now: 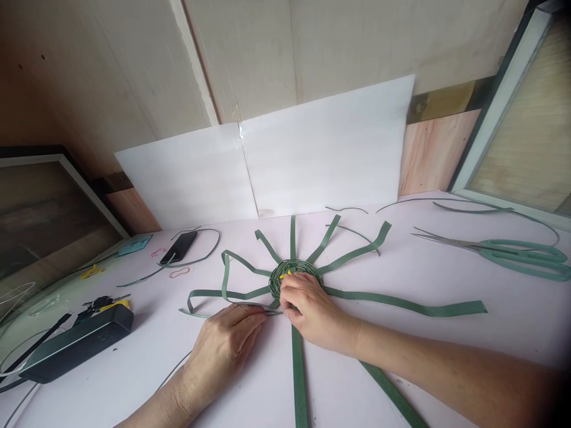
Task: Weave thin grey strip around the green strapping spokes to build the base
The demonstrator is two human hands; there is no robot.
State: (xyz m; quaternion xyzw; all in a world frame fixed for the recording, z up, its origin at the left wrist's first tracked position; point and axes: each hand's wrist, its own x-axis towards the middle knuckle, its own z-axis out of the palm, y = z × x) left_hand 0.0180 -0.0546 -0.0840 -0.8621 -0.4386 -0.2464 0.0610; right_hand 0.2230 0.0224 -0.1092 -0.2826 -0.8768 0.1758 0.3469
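A round woven base (277, 274) of dark green strands lies on the table. Flat green straps (405, 303) radiate from it on all sides, some bent or curled at their ends. My right hand (306, 306) is closed on the near edge of the woven base, with its fingertips hidden underneath. A bit of yellow (286, 274) shows beside its knuckles. To the left, my left hand (232, 339) pinches a thin green strand (273, 312) that runs toward the base. One strap (300, 380) stretches toward me between my forearms.
Green-handled scissors (513, 249) lie at the right. A black phone (181, 246), a dark oblong case (80, 342) and keys (100, 303) sit at the left. Loose thin strands (352, 232) are scattered around. White panels (321, 160) lean against the back wall.
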